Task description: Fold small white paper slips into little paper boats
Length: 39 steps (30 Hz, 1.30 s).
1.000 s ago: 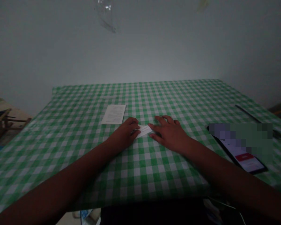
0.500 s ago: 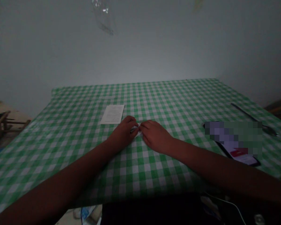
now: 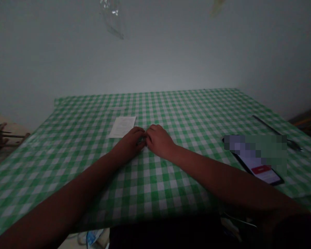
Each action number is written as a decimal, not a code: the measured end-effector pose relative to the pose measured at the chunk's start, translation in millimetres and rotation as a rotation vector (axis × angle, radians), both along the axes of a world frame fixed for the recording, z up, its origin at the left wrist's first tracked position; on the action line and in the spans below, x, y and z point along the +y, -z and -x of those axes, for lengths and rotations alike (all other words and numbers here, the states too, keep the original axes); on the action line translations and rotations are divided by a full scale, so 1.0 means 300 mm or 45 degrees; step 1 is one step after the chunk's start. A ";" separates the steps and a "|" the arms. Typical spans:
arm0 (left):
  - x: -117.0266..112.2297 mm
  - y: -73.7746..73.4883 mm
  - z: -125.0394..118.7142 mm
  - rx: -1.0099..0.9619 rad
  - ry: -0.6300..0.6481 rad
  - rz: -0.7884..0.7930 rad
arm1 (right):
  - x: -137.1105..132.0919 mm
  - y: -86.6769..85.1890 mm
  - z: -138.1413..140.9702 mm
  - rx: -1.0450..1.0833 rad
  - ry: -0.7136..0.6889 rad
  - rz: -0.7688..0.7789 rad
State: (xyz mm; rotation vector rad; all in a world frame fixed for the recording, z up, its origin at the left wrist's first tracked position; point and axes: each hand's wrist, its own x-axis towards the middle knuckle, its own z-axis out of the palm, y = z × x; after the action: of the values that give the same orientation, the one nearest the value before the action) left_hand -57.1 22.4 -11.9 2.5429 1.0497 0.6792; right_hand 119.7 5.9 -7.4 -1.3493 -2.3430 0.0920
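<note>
My left hand [image 3: 129,142] rests on the checked tablecloth with its fingers curled and closed. Touching its fingertips is my right hand [image 3: 159,141], also closed, thumb and fingers pressed together. What they pinch is small and almost wholly hidden; only a faint pale bit shows by the left thumb. Just beyond the left hand lies a small white sheet of printed paper [image 3: 123,126], flat on the cloth.
A green-and-white checked tablecloth [image 3: 155,186] covers the table. To the right lies a phone [image 3: 265,173] with a lit, partly blurred screen. Past it is a long thin dark object [image 3: 266,125]. A clear plastic bag [image 3: 114,20] hangs on the wall behind.
My right hand has moved left and slightly away from me, closing the gap to the left hand. The small whitish thing seen between them is now mostly covered.
</note>
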 end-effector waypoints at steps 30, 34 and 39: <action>0.023 -0.006 0.057 0.047 0.121 0.090 | 0.005 0.023 -0.038 -0.127 0.046 0.010; 0.023 -0.022 0.064 0.079 0.149 0.138 | 0.002 0.020 -0.037 -0.124 0.045 0.021; 0.017 -0.053 0.070 0.122 0.193 0.209 | 0.001 0.018 -0.038 -0.125 0.036 0.020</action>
State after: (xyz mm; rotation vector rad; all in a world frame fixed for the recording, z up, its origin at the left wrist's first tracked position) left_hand -78.3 27.4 3.9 2.5011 0.8913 0.4169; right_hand 131.1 6.2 -12.9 -1.4241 -2.4073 0.0360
